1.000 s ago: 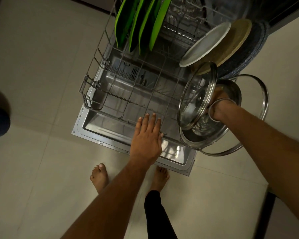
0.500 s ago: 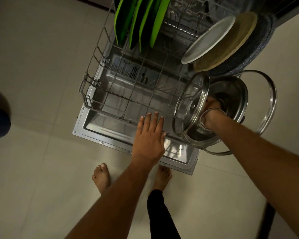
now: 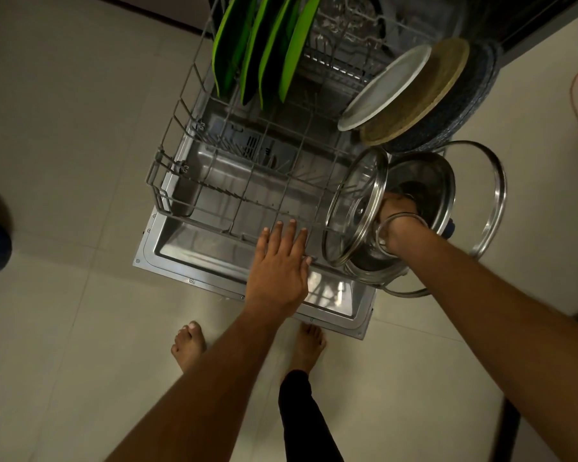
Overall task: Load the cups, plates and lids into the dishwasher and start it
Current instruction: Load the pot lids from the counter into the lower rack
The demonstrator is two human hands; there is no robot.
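**Q:** How far along is the load?

**A:** Part way, by the look of it. The dishwasher stands open, its door flat over the floor and the lower rack pulled out. At the back of the rack, four green plates stand on edge on the left; on the right lean a white plate, a tan round piece and a dark round piece. No cups show. The front half of the rack holds nothing yet, and starting the machine is judged still to come.

**Q:** And the lids?

**A:** Three are bunched at the rack's front right corner: a glass lid tilted on edge over the rack, a steel lid behind it and a larger glass lid hanging out over the floor.

**Q:** The hands?

**A:** The left hand lies flat on the rack's front rail, fingers straight and close together. The right hand is among the lids, seemingly holding them; its grip cannot be made out.

**Q:** Room to move?

**A:** Open rack to the left of the lids; the right side wall is close, and bare feet stand just beside the door's edge.
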